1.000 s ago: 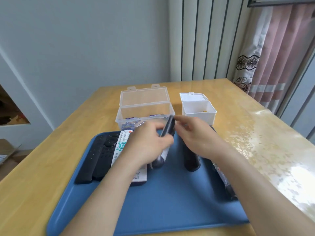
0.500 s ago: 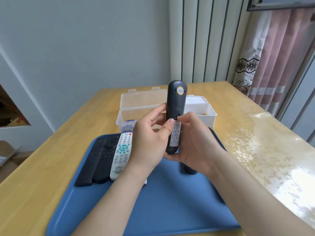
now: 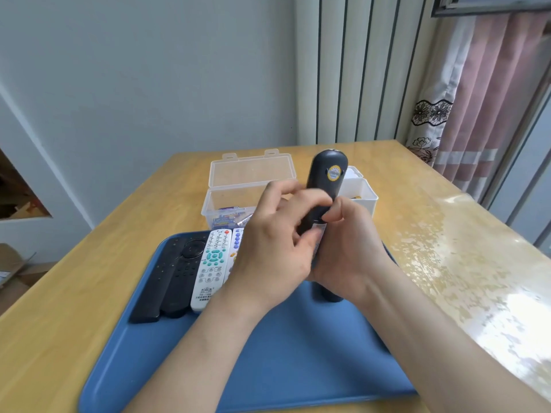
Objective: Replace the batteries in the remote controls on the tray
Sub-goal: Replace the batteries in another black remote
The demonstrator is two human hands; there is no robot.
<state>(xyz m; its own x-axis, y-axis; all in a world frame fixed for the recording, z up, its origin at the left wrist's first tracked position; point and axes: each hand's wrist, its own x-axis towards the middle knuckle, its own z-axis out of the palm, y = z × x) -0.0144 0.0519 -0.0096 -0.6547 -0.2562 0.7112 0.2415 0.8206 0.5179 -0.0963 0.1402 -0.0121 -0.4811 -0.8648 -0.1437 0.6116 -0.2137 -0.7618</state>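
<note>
Head view: my left grip [image 3: 274,248] and right grip [image 3: 348,251] are both closed round a dark grey remote [image 3: 328,177]. It's held upright above the blue tray [image 3: 268,368], back side toward me, with a round yellow sticker near the top. Both thumbs press on the back around mid-length. On the tray's left side a flat black remote [image 3: 155,284], a second black remote [image 3: 185,275] and a white remote [image 3: 211,263] lie side by side. Another dark remote [image 3: 328,292] lies under my hands. Beyond the tray on the wooden surface [image 3: 89,278] sits a clear box [image 3: 238,198], lid open, holding what look like batteries, with a white box [image 3: 363,192] near it.
</note>
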